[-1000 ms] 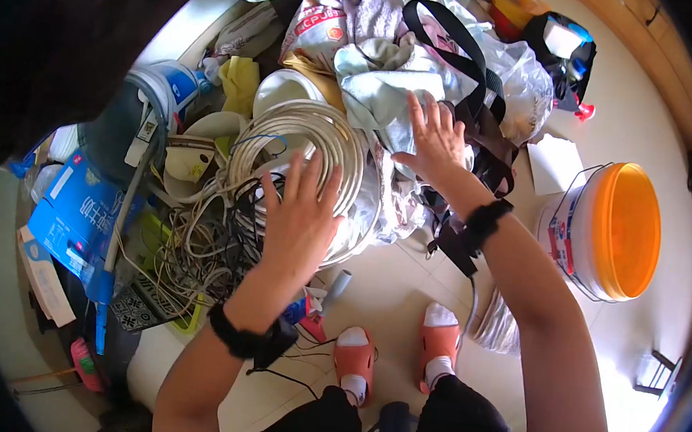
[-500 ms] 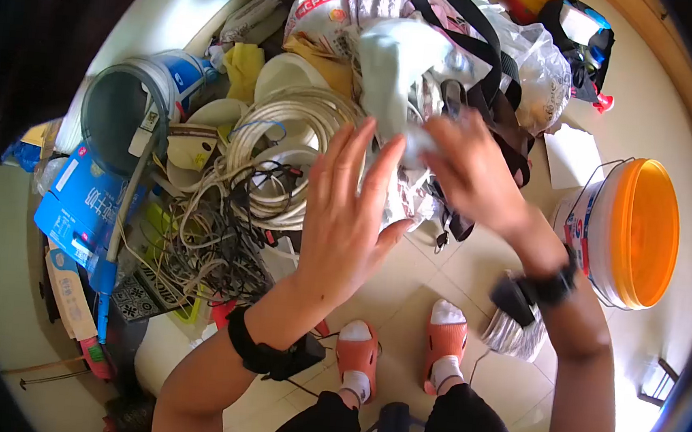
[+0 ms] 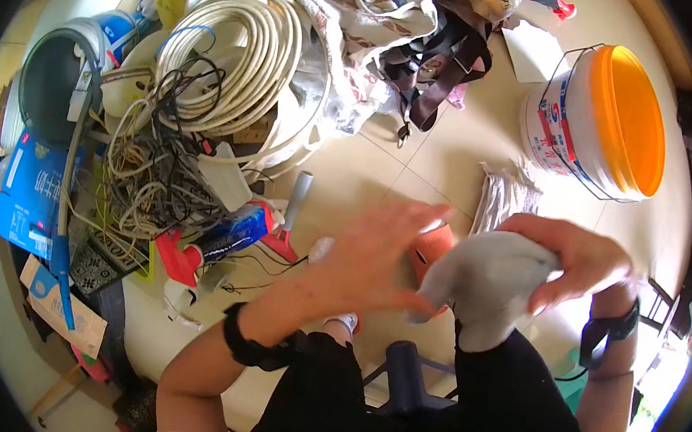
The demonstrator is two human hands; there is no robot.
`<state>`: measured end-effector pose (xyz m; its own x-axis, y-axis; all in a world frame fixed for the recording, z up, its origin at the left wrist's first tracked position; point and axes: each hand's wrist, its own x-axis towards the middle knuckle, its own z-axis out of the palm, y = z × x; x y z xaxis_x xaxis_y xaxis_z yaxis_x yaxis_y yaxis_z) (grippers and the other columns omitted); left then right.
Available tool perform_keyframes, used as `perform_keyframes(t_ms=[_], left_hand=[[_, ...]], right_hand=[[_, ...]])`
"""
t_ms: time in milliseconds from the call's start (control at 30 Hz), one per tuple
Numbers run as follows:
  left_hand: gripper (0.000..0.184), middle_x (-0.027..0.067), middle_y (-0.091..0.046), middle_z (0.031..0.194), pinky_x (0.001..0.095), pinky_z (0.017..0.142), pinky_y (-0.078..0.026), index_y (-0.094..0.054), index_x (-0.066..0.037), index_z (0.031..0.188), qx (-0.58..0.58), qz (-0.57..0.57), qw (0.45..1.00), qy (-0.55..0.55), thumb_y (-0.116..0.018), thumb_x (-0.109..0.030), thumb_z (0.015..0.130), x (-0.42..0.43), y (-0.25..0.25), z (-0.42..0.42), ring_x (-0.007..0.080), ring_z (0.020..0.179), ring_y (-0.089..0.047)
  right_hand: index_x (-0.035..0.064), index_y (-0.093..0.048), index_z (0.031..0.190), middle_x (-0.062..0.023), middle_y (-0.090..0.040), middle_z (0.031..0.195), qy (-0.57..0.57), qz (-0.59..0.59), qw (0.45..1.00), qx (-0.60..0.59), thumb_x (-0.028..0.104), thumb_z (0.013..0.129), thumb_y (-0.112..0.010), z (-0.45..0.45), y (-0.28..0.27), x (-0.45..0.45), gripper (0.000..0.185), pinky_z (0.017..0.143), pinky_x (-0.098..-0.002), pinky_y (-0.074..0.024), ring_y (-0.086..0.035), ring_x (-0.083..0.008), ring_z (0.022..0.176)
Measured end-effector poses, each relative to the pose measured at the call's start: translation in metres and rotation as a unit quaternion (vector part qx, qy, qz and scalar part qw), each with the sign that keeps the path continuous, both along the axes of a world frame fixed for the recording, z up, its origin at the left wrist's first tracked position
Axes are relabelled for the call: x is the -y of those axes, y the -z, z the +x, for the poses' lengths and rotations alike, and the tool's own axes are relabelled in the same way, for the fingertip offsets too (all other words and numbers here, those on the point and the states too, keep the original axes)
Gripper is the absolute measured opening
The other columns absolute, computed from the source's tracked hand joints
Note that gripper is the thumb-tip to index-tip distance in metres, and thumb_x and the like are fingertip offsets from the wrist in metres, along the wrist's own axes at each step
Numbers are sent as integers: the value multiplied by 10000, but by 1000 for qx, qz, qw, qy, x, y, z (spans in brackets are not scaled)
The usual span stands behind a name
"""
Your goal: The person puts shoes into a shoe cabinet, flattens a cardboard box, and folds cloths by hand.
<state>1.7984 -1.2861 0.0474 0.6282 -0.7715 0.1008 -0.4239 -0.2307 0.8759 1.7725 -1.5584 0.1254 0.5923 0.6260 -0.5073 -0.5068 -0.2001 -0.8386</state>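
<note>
My right hand [image 3: 574, 258] is curled round a pale grey, soft bundle [image 3: 487, 280] that looks like cloth. It hangs down over my right knee, with one end reaching left. My left hand [image 3: 367, 254] is just left of the bundle, fingers spread and a little blurred. Nothing shows in the left hand, and I cannot tell whether its thumb touches the bundle. An orange slipper [image 3: 431, 251] is partly hidden behind the bundle.
At left lie coiled white cable [image 3: 228, 60], tangled wires [image 3: 155, 168], a blue carton [image 3: 26, 195] and a dark bucket [image 3: 52, 83]. Bags and straps [image 3: 436, 52] lie ahead. A white bucket with orange rim [image 3: 569, 120] stands right, near a folded bundle [image 3: 506, 196].
Both hands have moved from over the pile back towards my lap. The pale bundle is now in my right hand above my knee. My view has shifted lower and nearer.
</note>
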Motion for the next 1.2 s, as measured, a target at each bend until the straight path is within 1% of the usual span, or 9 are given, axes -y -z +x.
perform_keyframes(t_ms=[233,433,500,567,633,733,767,1067,1200], left_hand=[[778,158,-587,1091,447,809,-463,-343,-87,1407,-173,-27,974,-142,-727,-202,741,20,31,-7,350,946,-584],[337,93,-634,881,379,724,-468,-550,-24,1170,56,137,988,-50,-612,-90,846,-11,30,45,227,782,-609],[257,49,-663,906,322,753,-481,-598,-14,1126,-360,218,906,-50,-599,-128,896,-12,6,56,134,851,-618],[280,40,-665,951,301,787,-484,-590,-10,1155,-477,95,873,-9,-596,-140,907,-26,11,57,117,903,-610],[385,72,-634,1112,291,819,-510,-533,0,1244,-673,-150,724,-3,-611,-140,894,-31,30,48,150,1021,-606],[439,85,-599,1165,312,867,-492,-492,-7,1275,-708,-312,630,-68,-626,-101,867,-28,81,10,164,1061,-585],[459,89,-588,1183,319,882,-487,-478,-9,1285,-699,-324,633,-82,-630,-88,859,-29,93,1,169,1074,-578],[706,127,-462,1357,395,1039,-416,-340,-33,1379,-306,-141,934,-117,-680,38,764,-63,134,-11,224,1214,-497],[702,137,-416,1398,452,1056,-380,-335,-32,1374,-626,-413,630,-202,-704,-26,777,-50,132,12,264,1299,-423]], right_hand=[[35,-352,1381,-100,-606,1054,32,-58,992,109,32,734,-684,5,23,-25,727,894,-297,-453,-579,-162,1015],[75,-297,1440,-68,-599,972,321,-81,937,114,-96,703,-573,8,41,-18,806,733,-247,-477,-588,-128,798],[64,-264,1462,-71,-606,959,376,-63,922,68,-97,680,-576,8,38,-13,857,717,-248,-482,-592,-133,779],[22,-243,1461,-92,-623,939,415,34,909,20,-63,656,-607,10,35,-14,887,728,-264,-501,-613,-152,790],[-37,-223,1447,-151,-653,958,429,157,889,-11,26,654,-626,12,42,-15,892,781,-298,-530,-651,-202,822],[19,-340,1404,-125,-599,1173,447,190,864,-131,314,883,-618,14,97,-16,661,895,-322,-489,-577,-198,1069],[49,-379,1384,-85,-576,1188,405,225,866,-187,443,915,-571,12,115,-20,642,912,-331,-474,-530,-185,1115],[59,-427,1374,-108,-623,1078,327,-80,934,124,-20,829,-572,13,102,-32,570,856,-279,-462,-592,-153,964],[41,-605,1189,-103,-668,1018,188,-201,934,228,-70,805,-555,5,82,-32,403,845,-286,-468,-607,-142,935]])
